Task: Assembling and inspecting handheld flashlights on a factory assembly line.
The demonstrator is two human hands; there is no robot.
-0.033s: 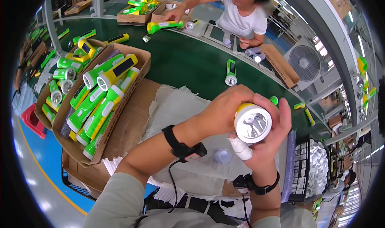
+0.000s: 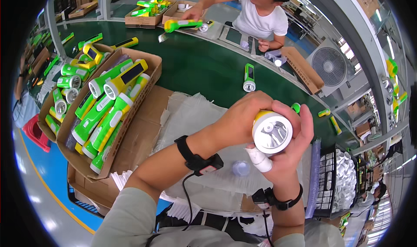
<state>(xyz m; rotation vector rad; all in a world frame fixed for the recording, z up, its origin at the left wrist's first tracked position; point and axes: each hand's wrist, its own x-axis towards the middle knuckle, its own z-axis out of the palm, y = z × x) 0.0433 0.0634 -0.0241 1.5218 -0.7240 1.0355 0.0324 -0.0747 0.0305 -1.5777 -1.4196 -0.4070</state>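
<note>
Yellow-and-white round-headed flashlight [image 2: 272,132] right of centre, left hand [image 2: 251,113] and right hand [image 2: 283,163] around it, fingers [image 2: 306,125] pressed to its sides, open brown cardboard box [image 2: 155,71] at left

The head-worn left fisheye camera looks down and forward across the green worktop [image 2: 204,66].

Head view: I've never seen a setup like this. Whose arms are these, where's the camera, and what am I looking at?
No machine here: a person works bare-handed, with black straps on both wrists. The wide fisheye camera sits on their head, looking down, so straight edges bend. The left hand and right hand hold a flashlight, its white-rimmed lens facing the camera. On the left, a cardboard box holds green-and-yellow flashlights. A green flashlight lies on the green tabletop.
</note>
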